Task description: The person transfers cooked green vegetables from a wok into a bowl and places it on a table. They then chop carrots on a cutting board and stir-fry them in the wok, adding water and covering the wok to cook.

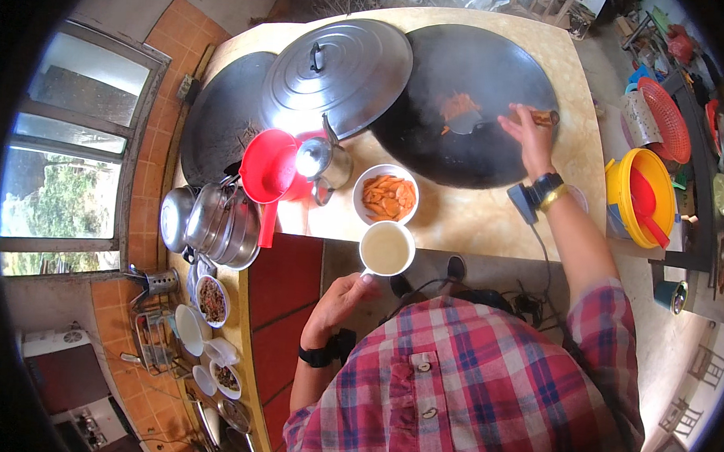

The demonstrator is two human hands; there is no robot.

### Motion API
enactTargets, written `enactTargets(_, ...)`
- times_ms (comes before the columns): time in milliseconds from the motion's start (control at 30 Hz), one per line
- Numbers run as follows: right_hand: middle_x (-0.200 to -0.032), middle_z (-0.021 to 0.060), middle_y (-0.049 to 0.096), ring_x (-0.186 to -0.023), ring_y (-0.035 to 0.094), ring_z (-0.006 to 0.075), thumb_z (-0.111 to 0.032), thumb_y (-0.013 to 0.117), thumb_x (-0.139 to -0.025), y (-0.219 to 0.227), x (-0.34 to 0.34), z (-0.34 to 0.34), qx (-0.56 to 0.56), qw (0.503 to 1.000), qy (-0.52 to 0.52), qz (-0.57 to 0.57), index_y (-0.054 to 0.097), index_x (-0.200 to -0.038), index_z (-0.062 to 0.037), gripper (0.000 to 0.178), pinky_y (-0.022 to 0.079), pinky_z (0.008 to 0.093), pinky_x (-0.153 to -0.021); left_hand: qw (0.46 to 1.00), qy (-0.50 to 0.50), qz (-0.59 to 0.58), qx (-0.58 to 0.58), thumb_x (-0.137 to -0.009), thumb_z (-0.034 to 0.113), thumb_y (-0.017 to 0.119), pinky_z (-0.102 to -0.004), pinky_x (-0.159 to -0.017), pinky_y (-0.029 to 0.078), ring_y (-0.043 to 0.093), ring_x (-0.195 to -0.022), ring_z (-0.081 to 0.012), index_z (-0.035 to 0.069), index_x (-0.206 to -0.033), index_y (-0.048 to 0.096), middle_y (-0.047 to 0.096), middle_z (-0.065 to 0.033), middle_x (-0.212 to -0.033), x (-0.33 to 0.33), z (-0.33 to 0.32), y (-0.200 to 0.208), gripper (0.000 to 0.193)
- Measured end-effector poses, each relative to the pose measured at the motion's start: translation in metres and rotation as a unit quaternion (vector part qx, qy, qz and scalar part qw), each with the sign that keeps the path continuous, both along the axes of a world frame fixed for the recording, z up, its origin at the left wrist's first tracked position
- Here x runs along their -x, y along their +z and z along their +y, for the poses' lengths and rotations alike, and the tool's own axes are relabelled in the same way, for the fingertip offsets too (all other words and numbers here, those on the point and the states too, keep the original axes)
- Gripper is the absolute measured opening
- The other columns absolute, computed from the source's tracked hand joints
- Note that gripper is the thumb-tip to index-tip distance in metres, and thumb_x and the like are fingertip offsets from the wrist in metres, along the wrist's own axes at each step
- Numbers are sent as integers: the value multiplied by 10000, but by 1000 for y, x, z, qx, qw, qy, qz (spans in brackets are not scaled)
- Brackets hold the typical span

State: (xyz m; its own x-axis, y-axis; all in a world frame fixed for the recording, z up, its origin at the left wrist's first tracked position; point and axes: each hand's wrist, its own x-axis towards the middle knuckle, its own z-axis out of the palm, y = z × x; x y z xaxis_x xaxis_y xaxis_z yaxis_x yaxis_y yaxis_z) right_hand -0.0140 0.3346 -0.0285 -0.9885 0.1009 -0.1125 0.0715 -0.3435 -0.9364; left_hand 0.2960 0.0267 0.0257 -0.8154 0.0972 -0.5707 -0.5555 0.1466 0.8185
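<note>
My left hand (338,306) grips a white mug (409,248) by its handle, low in front of the counter edge. Pale, cloudy liquid fills much of the mug. Just beyond it, a white bowl (357,195) holds orange carrot pieces. My right hand (530,140) is closed on the wooden handle of a spatula (463,122), over the right side of a large dark wok (429,160). The spatula's metal blade lies in the wok against a small heap of orange shreds (459,105). Steam hazes the wok.
A big metal lid (344,72) leans over a second wok (213,131) on the left. Beside them stand a red dipper (268,165), a metal kettle (332,164) and stacked metal pots (217,220). Food bowls (212,300) line the left ledge; a yellow bucket (614,197) is at right.
</note>
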Motion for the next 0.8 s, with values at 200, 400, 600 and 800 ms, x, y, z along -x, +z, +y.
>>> enactTargets(200, -1020, 122, 593, -804, 650, 246, -172, 533, -895, 20, -23, 0, -40, 999, 33, 1, 544, -1012, 27, 231, 539, 294, -708, 999, -25, 27, -8, -943, 425, 419, -255, -725, 442, 544, -768, -114, -9, -870, 605, 609, -43, -795, 8, -11, -8, 477)
enactTargets(400, -1073, 93, 599, -800, 647, 155, -150, 498, -915, 53, -49, 54, -225, 947, 121, 195, 565, -1020, -5, 192, 518, 240, -697, 997, -64, 30, 0, -948, 412, 411, -277, -745, 463, 600, -803, -154, -2, -928, 603, 646, -90, -853, 30, -8, -14, 457)
enactTargets(600, -1088, 126, 599, -845, 649, 212, -210, 477, -920, 64, -56, 154, -154, 973, -106, 135, 553, -1040, 6, 259, 524, 269, -748, 996, -83, 35, -7, -950, 413, 403, -283, -753, 450, 585, -803, -149, -1, -920, 608, 643, -86, -852, 50, 13, -9, 463)
enactTargets(800, -1133, 128, 592, -948, 619, 242, -280, 451, -913, 31, -64, 255, 36, 968, -229, 99, 557, -1057, -30, 308, 487, 308, -860, 994, -106, 35, 12, -953, 412, 394, -275, -764, 436, 572, -812, -140, -1, -915, 610, 640, -73, -851, 72, 46, -2, 468)
